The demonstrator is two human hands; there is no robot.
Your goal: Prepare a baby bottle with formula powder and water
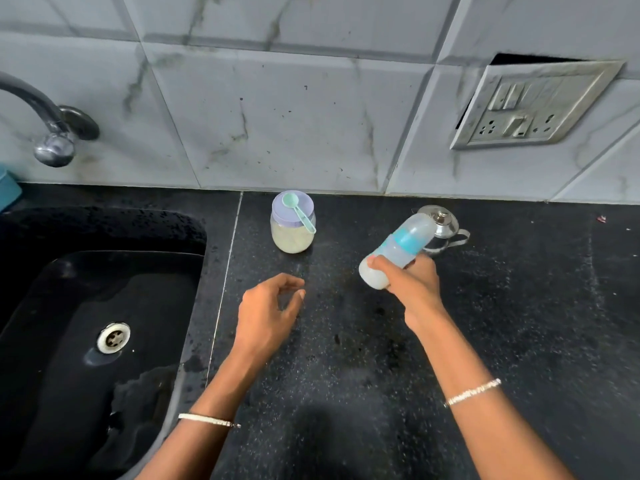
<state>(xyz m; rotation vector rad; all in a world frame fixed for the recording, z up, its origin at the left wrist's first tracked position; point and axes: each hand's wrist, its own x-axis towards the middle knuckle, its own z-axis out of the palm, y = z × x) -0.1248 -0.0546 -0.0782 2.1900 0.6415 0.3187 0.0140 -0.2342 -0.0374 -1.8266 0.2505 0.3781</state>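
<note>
My right hand [414,284] grips a baby bottle [398,249] by its base and holds it tilted above the counter, the capped top pointing up and to the right. The bottle is translucent with a blue collar and holds milky white liquid. My left hand [268,311] hovers over the counter with its fingers curled apart and holds nothing. A jar of pale formula powder [292,237] stands upright near the wall, its lilac lid on. A mint green scoop [298,213] lies on that lid.
A small steel pot with a lid [441,225] stands behind the bottle. A black sink [104,306] fills the left side, with a tap [52,133] above it. The black granite counter [485,323] runs right. A switch and socket plate [533,105] is on the tiled wall.
</note>
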